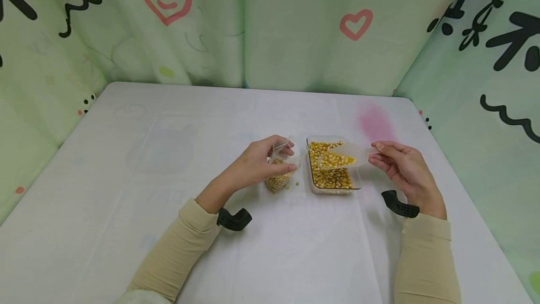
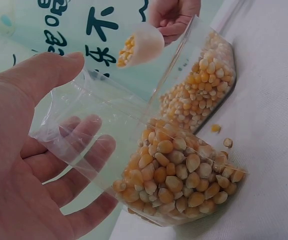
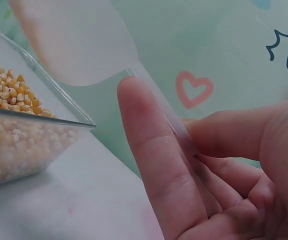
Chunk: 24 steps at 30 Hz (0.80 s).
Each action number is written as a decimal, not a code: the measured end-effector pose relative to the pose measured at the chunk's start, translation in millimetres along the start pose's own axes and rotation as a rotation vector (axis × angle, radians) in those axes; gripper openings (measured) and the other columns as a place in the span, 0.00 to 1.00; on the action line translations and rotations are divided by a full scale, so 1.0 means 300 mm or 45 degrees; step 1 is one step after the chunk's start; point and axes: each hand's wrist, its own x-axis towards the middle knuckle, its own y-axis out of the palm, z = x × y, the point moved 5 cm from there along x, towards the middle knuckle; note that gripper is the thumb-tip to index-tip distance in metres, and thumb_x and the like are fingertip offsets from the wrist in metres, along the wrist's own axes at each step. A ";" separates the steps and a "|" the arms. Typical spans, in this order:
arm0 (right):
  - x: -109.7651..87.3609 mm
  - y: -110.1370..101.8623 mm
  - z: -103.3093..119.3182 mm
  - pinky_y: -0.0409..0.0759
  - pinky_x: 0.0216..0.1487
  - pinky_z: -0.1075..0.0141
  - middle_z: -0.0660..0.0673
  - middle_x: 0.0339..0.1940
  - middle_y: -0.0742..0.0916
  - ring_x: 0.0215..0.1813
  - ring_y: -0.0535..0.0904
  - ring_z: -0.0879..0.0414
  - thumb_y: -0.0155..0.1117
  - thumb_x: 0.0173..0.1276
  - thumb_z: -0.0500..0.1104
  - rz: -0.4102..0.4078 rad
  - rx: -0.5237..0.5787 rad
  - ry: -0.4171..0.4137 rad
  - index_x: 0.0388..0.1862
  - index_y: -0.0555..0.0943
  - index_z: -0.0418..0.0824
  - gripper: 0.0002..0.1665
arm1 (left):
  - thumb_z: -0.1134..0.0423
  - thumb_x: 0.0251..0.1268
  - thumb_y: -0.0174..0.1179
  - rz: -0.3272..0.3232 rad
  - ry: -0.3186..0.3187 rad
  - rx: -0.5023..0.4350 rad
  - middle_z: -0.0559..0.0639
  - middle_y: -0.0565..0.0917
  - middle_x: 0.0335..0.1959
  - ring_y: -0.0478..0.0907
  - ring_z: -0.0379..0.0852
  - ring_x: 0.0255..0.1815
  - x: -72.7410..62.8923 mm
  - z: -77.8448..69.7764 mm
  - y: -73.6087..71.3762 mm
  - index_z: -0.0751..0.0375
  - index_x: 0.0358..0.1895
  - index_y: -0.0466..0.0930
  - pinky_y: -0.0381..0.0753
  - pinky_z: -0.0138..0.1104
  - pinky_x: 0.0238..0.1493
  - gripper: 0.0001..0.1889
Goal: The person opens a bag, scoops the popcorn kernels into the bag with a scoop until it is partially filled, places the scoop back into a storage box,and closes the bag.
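Note:
My left hand (image 1: 263,158) holds a clear plastic bag (image 2: 111,102) near its mouth, thumb on one side and fingers on the other. Corn kernels (image 2: 174,177) fill the bag's lower part, which stands on the table. Between the thumb and fingers of my right hand (image 1: 401,165) is the handle of a translucent white scoop (image 3: 84,40). The scoop, loaded with yellow corn kernels (image 1: 336,159), hovers over a clear rectangular container (image 1: 357,185). More corn lies inside that container. The bag is just left of it.
A few loose kernels (image 2: 215,128) lie on the white-covered table (image 1: 168,229) between bag and container. Green curtains (image 1: 291,27) with hearts and black writing surround the table's back and sides. Each wrist wears a black band (image 1: 234,220).

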 end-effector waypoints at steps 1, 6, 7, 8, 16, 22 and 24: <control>0.000 0.002 0.002 0.86 0.45 0.65 0.43 0.39 0.89 0.37 0.88 0.54 0.59 0.72 0.33 0.000 0.008 -0.005 0.44 0.86 0.33 0.09 | 0.53 0.63 0.68 0.000 0.000 0.002 0.50 0.84 0.56 0.77 0.43 0.56 0.000 0.000 0.000 0.56 0.62 0.74 0.76 0.42 0.58 0.26; -0.004 0.017 0.016 0.86 0.45 0.65 0.43 0.40 0.89 0.37 0.88 0.54 0.58 0.73 0.32 0.005 0.052 -0.044 0.44 0.85 0.32 0.09 | 0.54 0.63 0.68 0.000 -0.005 -0.002 0.51 0.84 0.56 0.77 0.43 0.55 -0.001 0.001 0.002 0.53 0.60 0.75 0.75 0.42 0.58 0.24; -0.005 0.020 0.019 0.86 0.45 0.65 0.43 0.41 0.89 0.37 0.88 0.54 0.58 0.73 0.32 0.005 0.061 -0.053 0.44 0.85 0.32 0.09 | 0.54 0.63 0.68 -0.001 -0.004 -0.002 0.51 0.84 0.56 0.77 0.43 0.55 -0.001 0.000 0.002 0.53 0.60 0.75 0.75 0.42 0.58 0.24; -0.006 0.024 0.022 0.86 0.45 0.65 0.43 0.41 0.89 0.37 0.88 0.54 0.58 0.73 0.32 0.003 0.067 -0.059 0.43 0.85 0.32 0.09 | 0.53 0.62 0.68 -0.002 -0.004 -0.002 0.51 0.84 0.56 0.77 0.42 0.55 -0.001 0.000 0.002 0.52 0.60 0.75 0.75 0.42 0.58 0.24; -0.012 0.063 0.044 0.86 0.44 0.64 0.42 0.40 0.90 0.36 0.89 0.53 0.57 0.72 0.31 0.014 0.125 -0.119 0.43 0.85 0.30 0.10 | 0.53 0.62 0.68 0.003 0.000 -0.008 0.50 0.84 0.56 0.77 0.44 0.56 -0.002 -0.001 0.003 0.52 0.61 0.74 0.75 0.42 0.58 0.25; -0.021 0.091 0.063 0.86 0.44 0.63 0.41 0.39 0.90 0.35 0.89 0.51 0.57 0.72 0.29 0.020 0.170 -0.174 0.42 0.85 0.29 0.10 | 0.53 0.62 0.68 0.010 -0.005 -0.017 0.51 0.84 0.56 0.78 0.43 0.58 -0.002 -0.003 0.007 0.53 0.61 0.74 0.76 0.42 0.59 0.25; -0.023 0.102 0.069 0.86 0.43 0.63 0.40 0.39 0.90 0.35 0.89 0.51 0.57 0.72 0.29 0.018 0.180 -0.187 0.42 0.85 0.28 0.10 | 0.54 0.62 0.69 0.013 -0.005 -0.020 0.51 0.84 0.56 0.78 0.43 0.59 -0.002 -0.006 0.009 0.54 0.62 0.74 0.77 0.41 0.60 0.26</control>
